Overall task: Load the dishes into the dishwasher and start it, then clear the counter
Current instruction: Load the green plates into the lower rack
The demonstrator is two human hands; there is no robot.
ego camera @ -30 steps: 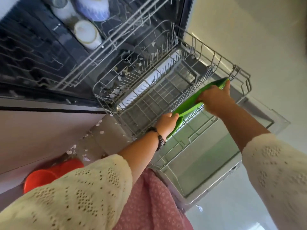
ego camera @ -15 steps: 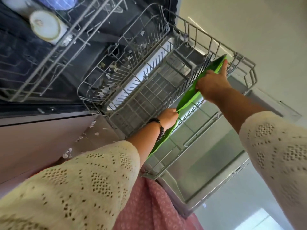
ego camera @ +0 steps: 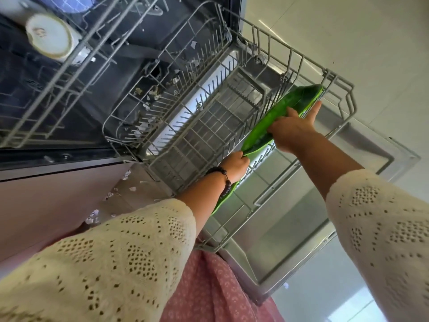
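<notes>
A long green tray (ego camera: 294, 103) stands on edge along the front right side of the pulled-out lower dishwasher rack (ego camera: 185, 126). My left hand (ego camera: 235, 165) grips its near end, fingers curled round the rim. My right hand (ego camera: 293, 130) holds its middle from the outer side, thumb over the top edge and one finger stretched along the rim toward the far end. The tray's lowest part is hidden behind my left wrist.
The open dishwasher door (ego camera: 301, 224) lies under the rack. The upper rack (ego camera: 76, 49) holds a white cup (ego camera: 50, 37) and a blue-patterned dish (ego camera: 69, 3). Pale scraps litter the tub floor (ego camera: 151, 94) and the floor beside the cabinet (ego camera: 111, 194).
The tray has slid a little further along the rack's front side. My right hand has shifted its hold, one finger now stretched along the rim. The view has tilted closer.
</notes>
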